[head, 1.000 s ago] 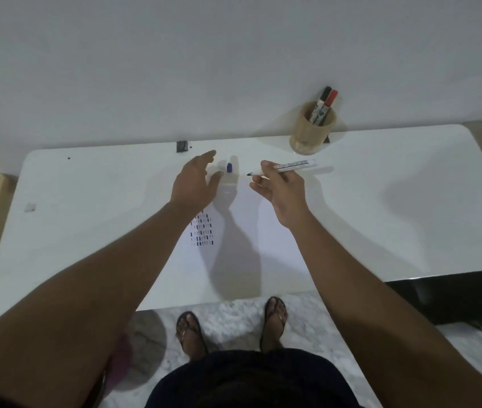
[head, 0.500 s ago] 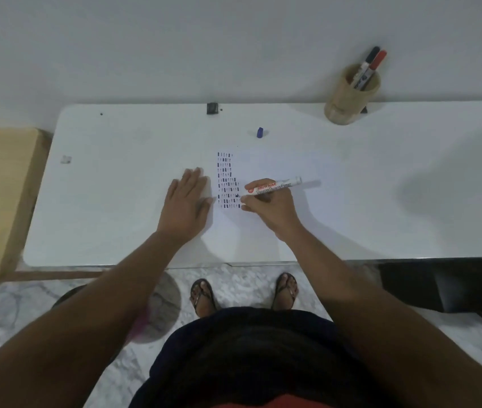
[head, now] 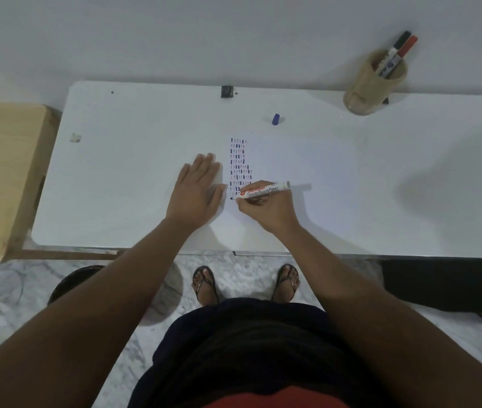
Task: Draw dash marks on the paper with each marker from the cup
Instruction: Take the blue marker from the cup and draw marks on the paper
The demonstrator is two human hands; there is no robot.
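Observation:
A white sheet of paper (head: 287, 160) lies on the white table (head: 134, 172), with columns of blue and red dash marks at its left edge. My right hand (head: 263, 209) grips a white board marker (head: 263, 191), whose tip touches the paper just below the lowest dashes. My left hand (head: 197, 187) rests flat beside the paper's left edge, fingers spread. A blue marker cap (head: 275, 119) lies beyond the paper. A tan cup (head: 373, 82) at the back right holds a black-capped and a red-capped marker (head: 400, 51).
A small black object (head: 227, 91) sits at the table's back edge and a small pale scrap (head: 75, 137) at the left. A wooden surface (head: 1, 172) adjoins the table's left end. My sandalled feet stand on the marble floor below.
My hands came down from near the blue cap to the paper. The left hand now lies flat and the marker tip has moved lower left, under the dash columns.

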